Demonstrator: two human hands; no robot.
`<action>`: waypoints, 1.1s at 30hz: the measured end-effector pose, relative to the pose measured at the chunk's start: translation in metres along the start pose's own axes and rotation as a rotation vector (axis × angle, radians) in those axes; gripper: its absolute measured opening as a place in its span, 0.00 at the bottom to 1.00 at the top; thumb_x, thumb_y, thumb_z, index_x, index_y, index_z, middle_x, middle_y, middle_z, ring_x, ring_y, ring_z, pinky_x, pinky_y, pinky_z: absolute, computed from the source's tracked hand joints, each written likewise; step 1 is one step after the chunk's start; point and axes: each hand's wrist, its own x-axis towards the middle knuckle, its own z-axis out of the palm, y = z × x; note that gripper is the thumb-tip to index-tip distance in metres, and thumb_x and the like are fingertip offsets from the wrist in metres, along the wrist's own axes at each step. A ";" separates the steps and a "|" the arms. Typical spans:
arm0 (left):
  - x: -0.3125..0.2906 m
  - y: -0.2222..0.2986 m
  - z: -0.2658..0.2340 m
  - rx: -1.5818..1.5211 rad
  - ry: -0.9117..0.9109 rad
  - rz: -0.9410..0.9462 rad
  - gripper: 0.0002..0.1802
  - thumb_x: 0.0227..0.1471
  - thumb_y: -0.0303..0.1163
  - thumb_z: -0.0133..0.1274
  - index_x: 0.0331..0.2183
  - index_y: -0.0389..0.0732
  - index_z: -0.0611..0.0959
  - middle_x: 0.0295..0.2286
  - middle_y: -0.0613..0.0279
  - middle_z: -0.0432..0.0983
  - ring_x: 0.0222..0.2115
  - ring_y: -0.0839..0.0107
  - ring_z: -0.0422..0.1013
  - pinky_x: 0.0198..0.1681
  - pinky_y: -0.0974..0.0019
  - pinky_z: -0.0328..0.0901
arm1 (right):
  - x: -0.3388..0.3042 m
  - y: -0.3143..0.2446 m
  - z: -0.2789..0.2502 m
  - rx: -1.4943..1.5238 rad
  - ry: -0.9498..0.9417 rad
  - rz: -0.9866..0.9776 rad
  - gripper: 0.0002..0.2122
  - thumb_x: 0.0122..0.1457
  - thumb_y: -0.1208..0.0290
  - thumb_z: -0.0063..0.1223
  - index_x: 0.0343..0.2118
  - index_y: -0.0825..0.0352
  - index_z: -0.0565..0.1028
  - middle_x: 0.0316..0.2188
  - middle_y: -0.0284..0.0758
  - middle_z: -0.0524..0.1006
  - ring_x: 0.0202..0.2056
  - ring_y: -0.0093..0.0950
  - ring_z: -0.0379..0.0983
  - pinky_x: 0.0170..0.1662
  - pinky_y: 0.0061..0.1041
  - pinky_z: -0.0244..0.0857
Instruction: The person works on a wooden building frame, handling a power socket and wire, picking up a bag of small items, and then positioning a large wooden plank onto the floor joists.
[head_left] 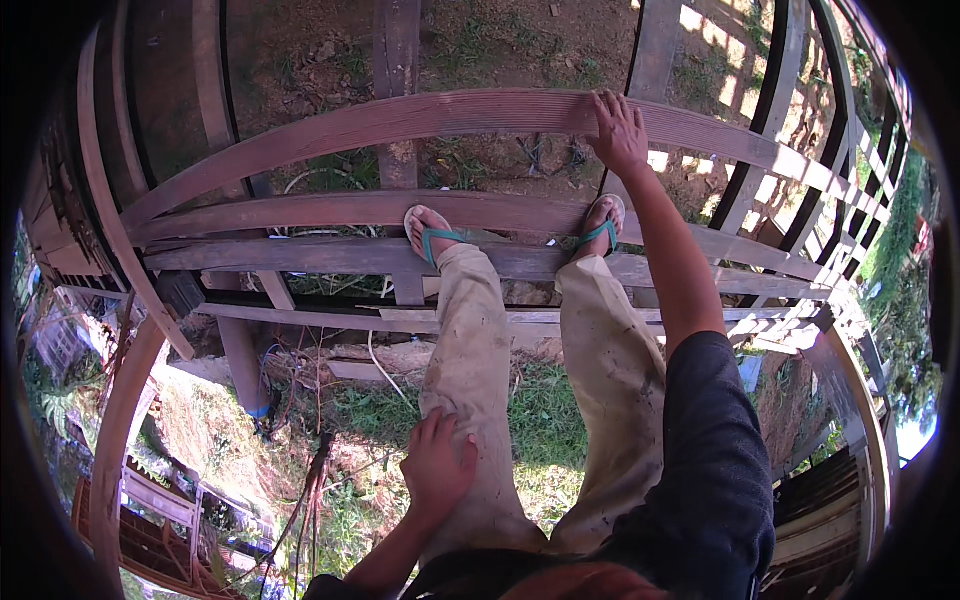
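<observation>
My right hand (620,135) reaches forward and lies on a long grooved plank (450,113), its fingers stretched flat across the wood. Against the left leg of my beige trousers (465,340) rests my left hand (440,466), with fingers extended, the thumb apart and nothing seen in it. Both feet, in flip-flops with green straps (432,240), stand on the beams nearer to me. The second plank (320,213) runs under the toes, and a narrower beam (300,254) lies just behind it.
Open gaps between the beams show soil and grass (545,410) below. Upright slats (210,70) rise on the left, and a sunlit slatted frame (800,150) stands on the right. A thin white cable (378,365) and dry stems (315,470) hang beneath me.
</observation>
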 end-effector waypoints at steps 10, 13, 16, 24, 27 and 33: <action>0.000 0.003 0.005 0.125 0.028 0.009 0.22 0.45 0.35 0.54 0.44 0.38 0.77 0.49 0.52 0.68 0.48 0.52 0.65 0.50 0.53 0.62 | 0.077 -0.006 0.006 0.031 -0.389 0.036 0.32 0.54 0.34 0.38 0.49 0.57 0.72 0.47 0.38 0.75 0.52 0.35 0.69 0.54 0.37 0.59; -0.004 0.003 0.006 0.106 0.024 -0.009 0.21 0.45 0.35 0.54 0.43 0.38 0.77 0.49 0.52 0.69 0.48 0.52 0.65 0.50 0.53 0.62 | 0.065 -0.005 0.000 0.074 -0.333 0.022 0.31 0.54 0.34 0.39 0.47 0.57 0.74 0.45 0.37 0.76 0.52 0.35 0.69 0.54 0.37 0.58; -0.003 -0.004 0.011 0.112 0.031 0.059 0.21 0.46 0.36 0.54 0.43 0.38 0.77 0.49 0.52 0.69 0.48 0.52 0.65 0.50 0.53 0.62 | 0.056 -0.009 0.000 0.071 -0.316 0.069 0.32 0.52 0.33 0.41 0.47 0.56 0.75 0.50 0.35 0.73 0.57 0.33 0.64 0.56 0.36 0.55; -0.011 -0.016 0.017 0.125 0.077 0.097 0.21 0.46 0.36 0.54 0.43 0.38 0.77 0.48 0.53 0.70 0.48 0.53 0.66 0.50 0.54 0.62 | -0.008 -0.044 0.034 0.088 -0.293 0.015 0.31 0.51 0.36 0.45 0.44 0.61 0.76 0.45 0.35 0.75 0.53 0.32 0.66 0.53 0.34 0.55; -0.012 -0.015 0.016 0.122 0.075 0.091 0.20 0.47 0.36 0.54 0.43 0.39 0.77 0.48 0.53 0.70 0.47 0.53 0.66 0.50 0.55 0.62 | -0.034 -0.054 0.032 0.131 -0.163 0.004 0.28 0.51 0.40 0.48 0.42 0.63 0.75 0.43 0.35 0.75 0.50 0.32 0.67 0.52 0.35 0.55; 0.047 -0.042 0.017 -0.303 0.032 -0.136 0.18 0.51 0.33 0.52 0.45 0.38 0.76 0.44 0.49 0.73 0.44 0.55 0.70 0.49 0.58 0.63 | -0.059 -0.046 0.032 0.141 -0.077 -0.065 0.24 0.50 0.47 0.53 0.40 0.63 0.74 0.37 0.36 0.74 0.46 0.32 0.68 0.49 0.35 0.57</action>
